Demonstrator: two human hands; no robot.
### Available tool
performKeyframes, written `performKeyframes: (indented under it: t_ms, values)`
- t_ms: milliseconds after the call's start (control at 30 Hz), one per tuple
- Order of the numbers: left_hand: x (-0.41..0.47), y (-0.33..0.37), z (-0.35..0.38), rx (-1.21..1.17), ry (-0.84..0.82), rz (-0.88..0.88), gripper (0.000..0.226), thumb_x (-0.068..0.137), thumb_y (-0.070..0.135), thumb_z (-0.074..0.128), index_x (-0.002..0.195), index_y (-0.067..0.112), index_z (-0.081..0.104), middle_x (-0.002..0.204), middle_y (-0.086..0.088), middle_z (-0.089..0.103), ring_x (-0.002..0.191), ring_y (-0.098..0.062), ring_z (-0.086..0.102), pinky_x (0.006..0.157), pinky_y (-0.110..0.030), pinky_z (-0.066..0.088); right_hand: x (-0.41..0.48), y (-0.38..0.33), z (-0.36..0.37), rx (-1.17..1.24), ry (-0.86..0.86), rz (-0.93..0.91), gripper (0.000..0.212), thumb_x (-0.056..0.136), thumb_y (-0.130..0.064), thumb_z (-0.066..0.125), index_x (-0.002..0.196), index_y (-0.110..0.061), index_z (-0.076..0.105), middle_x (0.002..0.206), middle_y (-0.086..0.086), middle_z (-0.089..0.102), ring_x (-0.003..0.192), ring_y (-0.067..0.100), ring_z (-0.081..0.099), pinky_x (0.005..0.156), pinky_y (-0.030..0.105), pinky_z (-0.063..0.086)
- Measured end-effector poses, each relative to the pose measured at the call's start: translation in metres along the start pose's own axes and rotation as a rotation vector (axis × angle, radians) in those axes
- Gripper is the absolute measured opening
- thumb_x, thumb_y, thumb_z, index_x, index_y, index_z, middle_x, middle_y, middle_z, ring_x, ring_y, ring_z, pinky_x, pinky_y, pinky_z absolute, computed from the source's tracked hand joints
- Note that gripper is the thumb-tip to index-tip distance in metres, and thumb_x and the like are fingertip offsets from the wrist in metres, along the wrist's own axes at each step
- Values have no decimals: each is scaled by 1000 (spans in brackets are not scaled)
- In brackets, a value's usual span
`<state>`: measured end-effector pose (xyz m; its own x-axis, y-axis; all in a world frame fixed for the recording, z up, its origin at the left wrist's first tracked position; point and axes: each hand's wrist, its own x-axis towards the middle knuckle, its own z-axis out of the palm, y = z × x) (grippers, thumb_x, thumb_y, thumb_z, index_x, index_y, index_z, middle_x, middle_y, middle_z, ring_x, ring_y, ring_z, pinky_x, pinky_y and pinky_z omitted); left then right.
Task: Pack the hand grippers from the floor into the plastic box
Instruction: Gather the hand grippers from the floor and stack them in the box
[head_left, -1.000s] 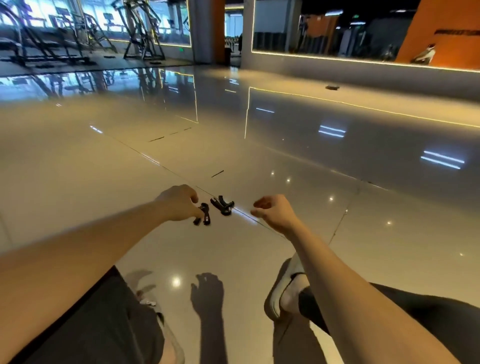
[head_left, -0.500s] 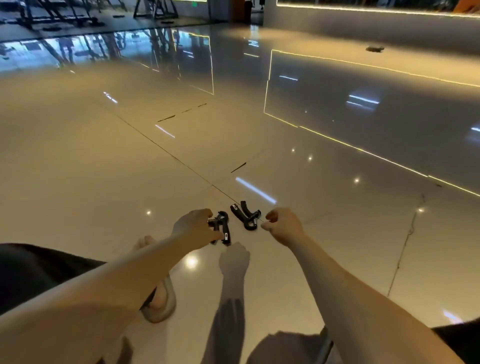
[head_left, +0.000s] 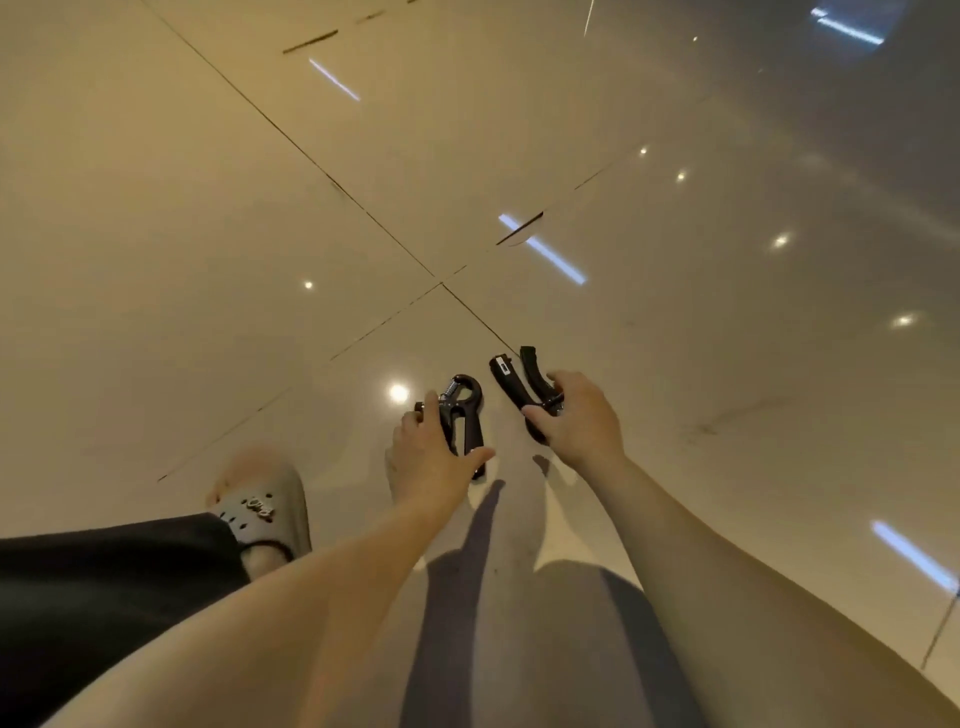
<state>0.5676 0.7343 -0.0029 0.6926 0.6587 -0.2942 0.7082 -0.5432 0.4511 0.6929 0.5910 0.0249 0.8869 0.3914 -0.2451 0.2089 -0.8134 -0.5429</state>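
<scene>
Grasping, left: my left grip (head_left: 436, 457) is closed round the first hand gripper (head_left: 462, 410), fingers over its left handle and thumb against the right one.
Grasping, right: my right grip (head_left: 582, 421) pinches the second hand gripper (head_left: 511, 382) at its spring end, fingertips curled onto it.
Axis, first: the ring-and-spring end points away from me. The handles run back under the palm, roughly in line with the forearm.
Axis, second: both handles stick out past the fingers, away from me and to the left. The pinched end sits nearest the palm.
Spacing: the two lie just beside each other without touching, each under its own grip, so neither arm has to cross.
Resting place: both are low at the glossy floor (head_left: 208, 208), near a crossing of tile joints. I cannot tell whether either is clear of it.
Box: the plastic box is out of view, so I cannot tell the carry direction.
Judgement: I think a lift comes next. The second one, held by one end, may droop handles-first.
Nearby: a grey clog (head_left: 265, 512) sits left of my left forearm, apart from both.
</scene>
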Motion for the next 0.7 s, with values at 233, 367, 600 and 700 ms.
performKeyframes:
  t_ms: [233, 367, 600, 700]
  values:
    - [9, -5, 39, 80, 39, -6, 120, 70, 68, 74, 158, 25, 6, 138, -6, 45, 127, -26, 41, 109, -41, 33, 46, 13, 46, -183, 31, -6, 93, 83, -62, 70, 153, -17, 29, 136, 8, 56, 126, 27, 53, 107, 43, 43]
    - [13, -17, 40, 41, 77, 7, 106, 78, 49, 74, 158, 22, 11, 131, -4, 49, 120, -24, 43, 105, -39, 34, 50, 18, 61, -307, 106, -29, 87, 84, -60, 70, 148, -14, 36, 129, 8, 60, 122, 26, 55, 108, 42, 40]
    - [18, -35, 35, 15, 76, -36, 95, 77, 48, 74, 153, 15, 28, 125, -6, 46, 117, -26, 41, 106, -40, 34, 36, 28, 64, -353, 95, -42, 62, 90, -57, 63, 133, -15, 52, 114, 6, 59, 108, 24, 56, 99, 39, 41]
    - [13, -32, 33, -105, 79, -57, 94, 75, 35, 77, 154, 14, 28, 122, -6, 42, 113, -27, 44, 104, -38, 39, 22, 35, 59, -277, 79, -11, 55, 88, -56, 63, 124, -16, 56, 108, 5, 57, 99, 26, 56, 100, 39, 42]
